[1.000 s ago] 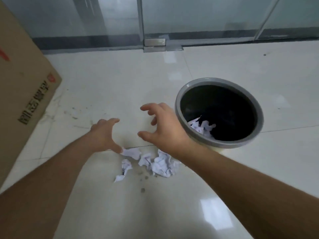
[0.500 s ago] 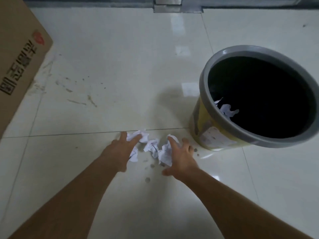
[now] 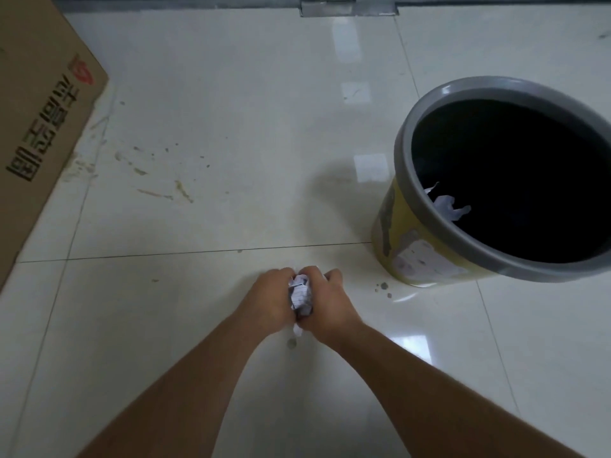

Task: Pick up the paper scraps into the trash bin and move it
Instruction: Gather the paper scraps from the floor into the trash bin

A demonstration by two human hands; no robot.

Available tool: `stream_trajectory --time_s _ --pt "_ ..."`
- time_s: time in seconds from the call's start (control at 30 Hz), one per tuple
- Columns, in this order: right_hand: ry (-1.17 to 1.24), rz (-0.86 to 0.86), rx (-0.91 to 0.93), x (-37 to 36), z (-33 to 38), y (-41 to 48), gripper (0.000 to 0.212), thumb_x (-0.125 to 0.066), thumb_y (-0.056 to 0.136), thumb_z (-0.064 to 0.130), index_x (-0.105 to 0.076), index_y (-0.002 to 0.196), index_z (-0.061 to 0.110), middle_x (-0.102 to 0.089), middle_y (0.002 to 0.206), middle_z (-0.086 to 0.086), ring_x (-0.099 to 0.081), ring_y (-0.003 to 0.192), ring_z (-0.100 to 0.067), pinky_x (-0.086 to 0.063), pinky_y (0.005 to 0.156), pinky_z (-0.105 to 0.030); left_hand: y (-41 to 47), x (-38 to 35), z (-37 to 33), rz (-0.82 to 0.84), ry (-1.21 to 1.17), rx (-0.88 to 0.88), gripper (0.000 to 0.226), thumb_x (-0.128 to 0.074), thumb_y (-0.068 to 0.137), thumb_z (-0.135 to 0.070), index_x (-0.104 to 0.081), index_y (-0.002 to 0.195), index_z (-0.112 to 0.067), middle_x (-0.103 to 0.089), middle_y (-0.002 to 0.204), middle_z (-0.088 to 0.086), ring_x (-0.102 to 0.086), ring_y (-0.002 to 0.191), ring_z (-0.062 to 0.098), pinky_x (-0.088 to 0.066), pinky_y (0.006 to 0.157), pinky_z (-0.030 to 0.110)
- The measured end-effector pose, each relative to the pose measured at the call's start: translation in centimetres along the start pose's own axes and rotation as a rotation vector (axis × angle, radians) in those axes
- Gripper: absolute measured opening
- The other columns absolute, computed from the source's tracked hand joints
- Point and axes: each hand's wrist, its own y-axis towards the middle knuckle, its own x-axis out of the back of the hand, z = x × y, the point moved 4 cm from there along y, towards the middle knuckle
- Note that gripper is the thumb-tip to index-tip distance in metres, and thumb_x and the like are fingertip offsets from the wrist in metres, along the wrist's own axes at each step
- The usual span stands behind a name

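**A:** Head view, only one we've got. Left hand (image 3: 269, 300) and right hand (image 3: 327, 302) are pressed together low over the glossy cream tiled floor (image 3: 205, 94), fingers curled inward, both closed around one wad of crumpled white paper scraps with printed lines (image 3: 300, 295).

**B:** Why two hands?

**A:** My read: loose scraps, so cupping from both sides bunches them into one lump and fewer bits drop out. Paper sits squeezed between the palms; the top shows in the gap between the thumbs, and a small tail pokes out under the hands.

**B:** Position relative to the bin?

**A:** The round yellow-walled trash bin with the grey plastic rim (image 3: 405, 150) stands upright on the floor. The hands and wad are near its base, on the side facing the person, clear of the wall, not touching. More white scraps (image 3: 448, 206) already lie inside, against the near inner wall.

**B:** Anything left on the floor?

**A:** No loose paper visible. A few dark specks near the bin base and one spot just under the hands; can't tell what they are. A brown cardboard box with dark print (image 3: 39, 127) is well apart from the bin, on the far side of the hands.

**B:** Status?

**A:** Judgement: grab step done, wad not yet in the bin, bin not yet moved.
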Motion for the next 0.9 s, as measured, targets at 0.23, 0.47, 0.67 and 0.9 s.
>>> stream_trajectory --time_s 0.23,0.47,0.67,0.9 --pt "0.04 -0.114 0.154 4.5 5.8 -1.5 0.063 -0.073 0.065 0.0 -0.048 0.12 0.02 -0.039 0.117 -0.01 -0.05 0.082 -0.019 -0.044 0.07 -0.023 -2.4 8.4 -2.8 -0.162 0.065 -0.152 0.038 -0.073 0.066 -0.013 -0.037 0.065 -0.025 -0.036 0.062 -0.012 -0.044 0.064 0.016 -0.032 0.057 0.024" --pt "0.099 -0.381 0.353 17.1 15.6 -5.0 0.061 -0.07 0.07 -0.002 -0.046 0.122 0.019 -0.036 0.114 -0.01 -0.052 0.077 -0.022 -0.048 0.072 -0.029 -6.6 24.9 -12.4 -0.408 0.079 -0.329 0.046 -0.076 0.062 -0.012 -0.033 0.058 -0.027 -0.041 0.063 -0.007 -0.041 0.053 0.01 -0.026 0.046 0.022" --pt "-0.007 -0.587 0.342 29.4 13.2 -10.3 0.07 -0.076 0.067 0.004 -0.041 0.125 0.022 -0.041 0.117 -0.01 -0.042 0.074 -0.006 -0.039 0.06 -0.013 -8.4 27.7 -25.5 -0.478 0.052 -0.556 0.05 -0.079 0.064 -0.011 -0.034 0.062 -0.031 -0.039 0.07 -0.009 -0.039 0.057 0.006 -0.026 0.048 0.021" --pt "-0.042 -0.69 0.291 32.7 7.5 -12.8 0.082 -0.084 0.058 0.01 -0.038 0.123 0.029 -0.038 0.113 -0.005 -0.045 0.071 -0.001 -0.038 0.05 -0.008 -8.4 24.2 -31.4 -0.414 0.044 -0.661 0.05 -0.083 0.062 -0.009 -0.04 0.074 -0.031 -0.035 0.074 -0.014 -0.038 0.06 0.002 -0.025 0.049 0.019"
